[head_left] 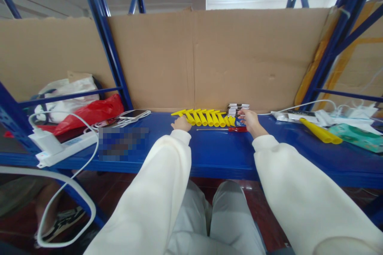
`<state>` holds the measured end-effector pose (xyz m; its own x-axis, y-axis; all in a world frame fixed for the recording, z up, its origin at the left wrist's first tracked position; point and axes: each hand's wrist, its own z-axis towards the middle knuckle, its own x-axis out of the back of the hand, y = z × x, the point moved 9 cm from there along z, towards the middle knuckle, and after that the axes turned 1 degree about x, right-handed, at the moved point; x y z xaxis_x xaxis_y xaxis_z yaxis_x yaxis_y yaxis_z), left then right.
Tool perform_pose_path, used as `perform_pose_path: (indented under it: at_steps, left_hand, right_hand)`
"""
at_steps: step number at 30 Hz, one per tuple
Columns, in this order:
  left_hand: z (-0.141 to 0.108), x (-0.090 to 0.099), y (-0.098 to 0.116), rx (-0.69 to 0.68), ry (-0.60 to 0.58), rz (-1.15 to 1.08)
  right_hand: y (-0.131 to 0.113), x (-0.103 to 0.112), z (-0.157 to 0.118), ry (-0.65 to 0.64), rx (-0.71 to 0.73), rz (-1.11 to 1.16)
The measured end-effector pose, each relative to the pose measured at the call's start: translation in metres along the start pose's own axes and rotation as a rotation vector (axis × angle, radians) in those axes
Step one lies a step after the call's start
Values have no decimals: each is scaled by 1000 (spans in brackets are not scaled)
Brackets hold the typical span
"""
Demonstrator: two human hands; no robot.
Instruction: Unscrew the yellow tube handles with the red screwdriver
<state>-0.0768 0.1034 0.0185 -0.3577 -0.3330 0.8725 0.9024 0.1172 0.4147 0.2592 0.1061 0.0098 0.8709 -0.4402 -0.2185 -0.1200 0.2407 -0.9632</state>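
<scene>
A row of several yellow plastic pieces (211, 118), each with a round tube end and a flat crossbar, lies against the back of the blue shelf. At its left end, my left hand (181, 124) is closed over the leftmost piece, whose crossbar sticks out beyond my knuckles. My right hand (251, 122) is beside a small stack of black-and-white items (237, 109), fingers pinched together; what they hold is too small to make out. In front of the row lies a screwdriver (237, 129) with a red handle, its shaft pointing left.
A cardboard panel (233, 55) closes the back. On the left are a white power strip (70, 149), a phone (136, 114) and a red bag (89, 111). More yellow tubes (321, 132) and a green packet (356, 137) lie right. Another person's foot (64, 221) shows below left.
</scene>
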Motion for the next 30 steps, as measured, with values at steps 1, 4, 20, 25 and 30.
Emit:
perform_pose_path:
  at_steps: [1, 4, 20, 25, 30]
  left_hand:
    - [1, -2, 1, -13, -17, -18]
    - [3, -9, 0, -25, -74, -35]
    - [0, 4, 2, -15, 16, 45]
    - [1, 4, 3, -19, 39, 42]
    - [1, 3, 3, -13, 41, 38]
  right_hand:
    - [0, 0, 0, 2, -4, 0]
    - [0, 0, -2, 13, -19, -2]
    - [1, 0, -2, 9, -8, -28]
    - [-2, -1, -7, 15, -11, -26]
    - [-4, -2, -13, 28, -38, -28]
